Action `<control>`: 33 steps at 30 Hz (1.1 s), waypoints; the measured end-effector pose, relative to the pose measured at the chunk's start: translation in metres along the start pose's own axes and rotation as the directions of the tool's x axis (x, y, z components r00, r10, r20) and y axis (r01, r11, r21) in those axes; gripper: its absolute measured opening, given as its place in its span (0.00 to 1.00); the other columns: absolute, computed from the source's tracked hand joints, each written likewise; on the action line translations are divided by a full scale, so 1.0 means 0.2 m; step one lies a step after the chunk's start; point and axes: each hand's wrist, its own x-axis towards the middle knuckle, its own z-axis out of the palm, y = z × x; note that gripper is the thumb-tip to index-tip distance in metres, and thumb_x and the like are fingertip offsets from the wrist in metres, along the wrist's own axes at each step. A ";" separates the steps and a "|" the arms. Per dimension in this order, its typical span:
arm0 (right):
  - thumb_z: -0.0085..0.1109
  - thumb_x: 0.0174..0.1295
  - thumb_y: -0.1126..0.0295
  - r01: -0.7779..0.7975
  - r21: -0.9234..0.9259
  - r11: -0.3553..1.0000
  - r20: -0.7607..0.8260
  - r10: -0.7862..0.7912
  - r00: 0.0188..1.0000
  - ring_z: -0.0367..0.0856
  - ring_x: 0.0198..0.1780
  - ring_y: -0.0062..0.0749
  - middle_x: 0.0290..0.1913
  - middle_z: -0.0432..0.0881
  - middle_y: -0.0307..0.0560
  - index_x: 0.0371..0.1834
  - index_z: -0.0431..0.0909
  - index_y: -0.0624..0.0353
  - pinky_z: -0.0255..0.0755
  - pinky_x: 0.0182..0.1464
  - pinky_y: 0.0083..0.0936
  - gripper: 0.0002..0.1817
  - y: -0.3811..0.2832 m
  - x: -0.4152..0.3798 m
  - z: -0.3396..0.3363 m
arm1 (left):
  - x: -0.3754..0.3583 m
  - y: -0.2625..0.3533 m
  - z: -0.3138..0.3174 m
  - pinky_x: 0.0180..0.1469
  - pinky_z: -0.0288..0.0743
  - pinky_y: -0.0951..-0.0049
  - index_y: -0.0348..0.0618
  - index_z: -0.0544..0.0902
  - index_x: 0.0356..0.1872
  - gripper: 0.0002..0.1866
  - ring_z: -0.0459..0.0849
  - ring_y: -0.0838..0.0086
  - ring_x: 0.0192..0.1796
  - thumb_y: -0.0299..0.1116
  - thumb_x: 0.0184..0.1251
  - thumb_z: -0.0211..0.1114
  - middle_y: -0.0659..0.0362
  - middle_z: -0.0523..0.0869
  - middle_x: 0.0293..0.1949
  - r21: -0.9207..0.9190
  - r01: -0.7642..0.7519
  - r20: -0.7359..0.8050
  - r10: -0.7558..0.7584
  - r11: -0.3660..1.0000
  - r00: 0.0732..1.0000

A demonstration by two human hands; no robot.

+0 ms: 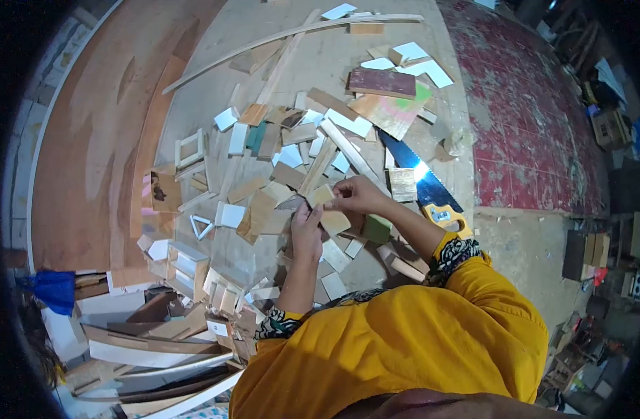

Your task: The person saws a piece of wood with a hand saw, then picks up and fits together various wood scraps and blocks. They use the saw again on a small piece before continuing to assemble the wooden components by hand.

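Near the middle of the table, my left hand (306,234) and my right hand (355,195) meet at a small pale wooden piece (321,195). The fingers of both hands are closed at its edges. Another light wood block (335,221) lies just below the fingers. A green-faced block (377,228) is under my right forearm. Around my hands lie loose wood offcuts, among them a brown piece (250,225) and a white-faced block (230,215).
A handsaw (423,174) with a yellow handle lies right of my right hand. Beyond it is a red worn floor (529,126). Long thin strips (292,33) cross the far table. Boards (152,349) are stacked at lower left, and a large brown panel (103,133) stands left.
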 end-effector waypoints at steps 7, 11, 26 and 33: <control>0.62 0.50 0.59 -0.174 -0.360 0.916 -0.686 -0.134 0.715 0.82 0.38 0.43 0.35 0.83 0.54 0.37 0.82 0.58 0.74 0.40 0.33 0.16 0.29 0.31 -0.66 | -0.10 0.09 -0.03 0.58 0.66 0.73 0.36 0.65 0.61 0.22 0.76 0.71 0.53 0.33 0.68 0.52 0.55 0.76 0.53 0.006 0.040 -0.087 -0.039 0.999 0.995; 0.63 0.47 0.49 -0.561 -0.614 0.556 -0.779 -0.314 0.543 0.73 0.54 0.51 0.53 0.75 0.56 0.51 0.75 0.56 0.70 0.52 0.44 0.30 0.63 0.55 -1.08 | -0.12 0.09 -0.04 0.55 0.68 0.73 0.35 0.68 0.58 0.20 0.76 0.72 0.51 0.34 0.68 0.52 0.56 0.77 0.50 0.069 0.087 -0.144 -0.076 0.994 0.987; 0.61 0.49 0.50 -0.490 -0.312 0.814 -0.834 0.013 0.552 0.81 0.40 0.46 0.38 0.83 0.53 0.39 0.84 0.53 0.74 0.43 0.38 0.21 0.51 0.68 -1.27 | -0.02 -0.11 0.02 0.56 0.66 0.76 0.35 0.70 0.56 0.17 0.75 0.75 0.51 0.28 0.67 0.52 0.58 0.77 0.49 0.031 0.171 -0.086 -0.168 0.985 0.982; 0.60 0.49 0.57 -0.554 -0.453 0.699 -0.772 0.002 0.635 0.80 0.42 0.49 0.37 0.81 0.56 0.38 0.81 0.57 0.74 0.43 0.40 0.17 0.57 0.94 -1.44 | -0.01 -0.10 0.01 0.58 0.65 0.73 0.32 0.68 0.56 0.18 0.75 0.71 0.53 0.26 0.66 0.51 0.54 0.77 0.51 0.114 0.161 -0.078 -0.153 0.980 0.985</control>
